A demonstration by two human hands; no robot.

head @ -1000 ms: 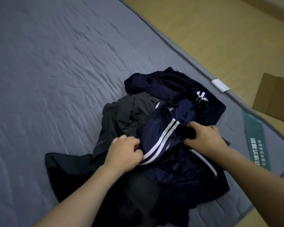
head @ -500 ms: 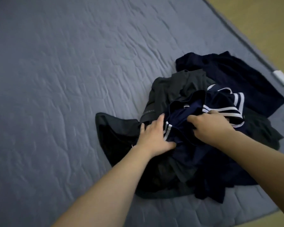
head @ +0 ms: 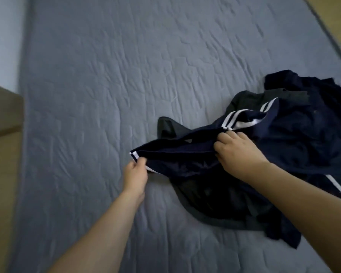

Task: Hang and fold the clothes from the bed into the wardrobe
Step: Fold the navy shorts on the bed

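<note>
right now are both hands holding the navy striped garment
Yes, the left hand pinches one end of the navy striped garment and the right hand grips its other end.

The right edge of the frame cuts off the pile of dark clothes, so how far it spreads past the navy striped garment cannot be told. Where that garment covers them, the fingertips of the left hand and right hand are hidden. Left of the bed, a brown box-like thing is cropped and unidentifiable.
</note>
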